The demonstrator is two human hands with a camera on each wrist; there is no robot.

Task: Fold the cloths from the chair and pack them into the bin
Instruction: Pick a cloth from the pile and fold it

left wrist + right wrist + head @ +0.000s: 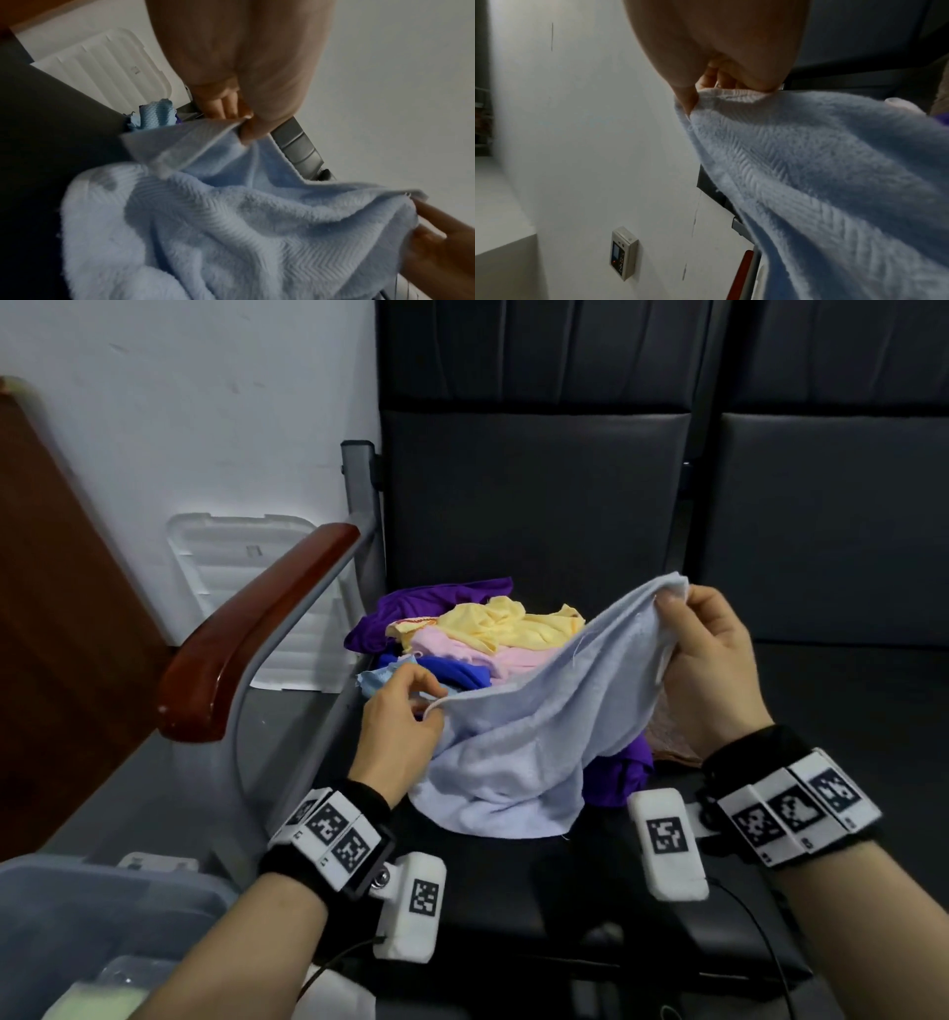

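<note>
towel (518, 737), pale blue, herringbone-textured, crumpled

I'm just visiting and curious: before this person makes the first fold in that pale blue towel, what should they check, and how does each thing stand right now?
1. Left hand pinches an edge of the pale blue towel: ok, the left wrist view shows the hem held at the fingertips.
2. Right hand holds the other top corner: ok.
3. Towel spread flat between the hands: not ok, it sags and its lower part lies bunched on the chair seat.
4. Towel clear of the other cloths: not ok, it drapes over the purple cloth.
5. Free seat to fold on: ok, bare seat lies to the right.
6. Room in the bin: cannot tell, only a corner shows.
</note>
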